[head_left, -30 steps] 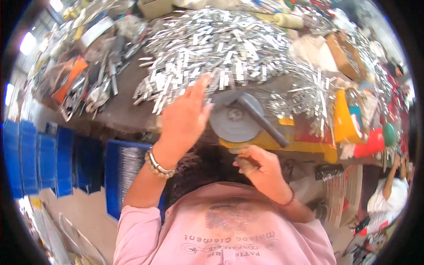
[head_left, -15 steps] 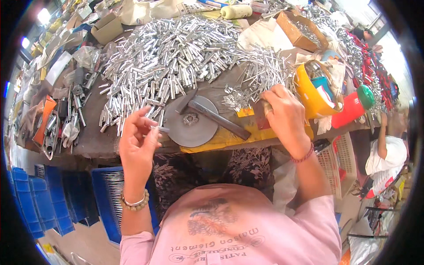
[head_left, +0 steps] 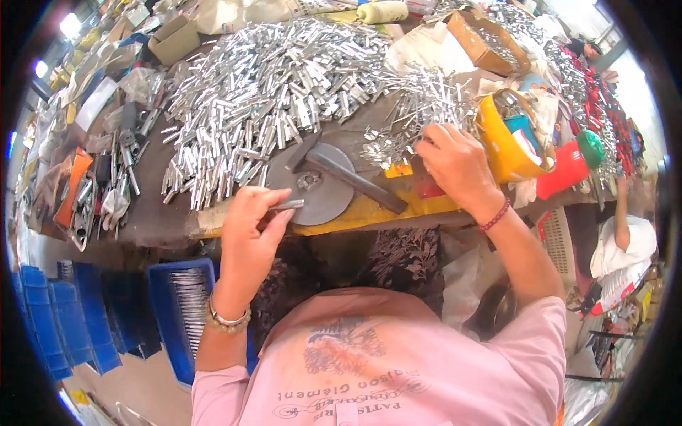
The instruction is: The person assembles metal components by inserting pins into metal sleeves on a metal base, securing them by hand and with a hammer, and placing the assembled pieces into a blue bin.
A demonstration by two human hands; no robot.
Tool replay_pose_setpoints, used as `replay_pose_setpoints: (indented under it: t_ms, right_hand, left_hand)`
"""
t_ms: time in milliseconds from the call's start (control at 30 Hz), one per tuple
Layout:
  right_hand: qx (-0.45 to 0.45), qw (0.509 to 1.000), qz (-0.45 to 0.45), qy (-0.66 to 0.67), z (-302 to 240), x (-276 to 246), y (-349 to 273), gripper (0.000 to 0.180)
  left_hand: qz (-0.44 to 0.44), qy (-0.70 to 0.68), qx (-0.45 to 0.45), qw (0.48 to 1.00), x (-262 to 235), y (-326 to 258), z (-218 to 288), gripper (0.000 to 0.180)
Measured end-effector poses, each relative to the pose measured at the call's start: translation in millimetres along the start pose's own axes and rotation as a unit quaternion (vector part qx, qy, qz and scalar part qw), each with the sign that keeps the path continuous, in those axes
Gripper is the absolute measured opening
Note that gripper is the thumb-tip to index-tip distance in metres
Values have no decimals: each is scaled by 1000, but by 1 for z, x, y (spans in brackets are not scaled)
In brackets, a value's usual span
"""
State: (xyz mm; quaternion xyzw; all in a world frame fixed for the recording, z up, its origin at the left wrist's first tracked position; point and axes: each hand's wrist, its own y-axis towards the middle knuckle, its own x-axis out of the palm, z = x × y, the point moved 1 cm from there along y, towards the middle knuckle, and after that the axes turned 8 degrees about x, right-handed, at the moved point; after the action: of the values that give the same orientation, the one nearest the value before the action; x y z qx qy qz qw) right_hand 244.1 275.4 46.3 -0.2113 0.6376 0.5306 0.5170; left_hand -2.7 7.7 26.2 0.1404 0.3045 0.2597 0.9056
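My left hand pinches a short silver metal tube between thumb and fingers, above the near left rim of a round grey disc. Across that disc lies a hammer, its dark handle pointing to the near right. My right hand is closed, its fingertips turned down beside a heap of thin metal pins; whatever is between them is hidden. Beyond the disc spreads a big heap of silver metal tubes. A dark red piece lies under my right hand.
Right of my right hand stand a yellow container and a red bottle with a green cap. A cardboard box sits behind them. Tools lie at the left, near an orange-handled one. Below the table edge stands a blue bin of metal rods.
My left hand has come nearer and to the right, its fingers closing in around the tube. My right hand has shifted slightly farther away, still by the pins.
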Motion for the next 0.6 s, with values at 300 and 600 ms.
replay_pose_setpoints:
  t_ms: [300, 600]
  right_hand:
    - [249, 678, -21, 692, -102, -5, 0, 21]
    - [70, 945, -24, 317, -122, -7, 11, 12]
  left_hand:
    - [-13, 142, 66, 988, 4, 6, 2, 16]
    - [-24, 116, 55, 991, -2, 4, -4, 17]
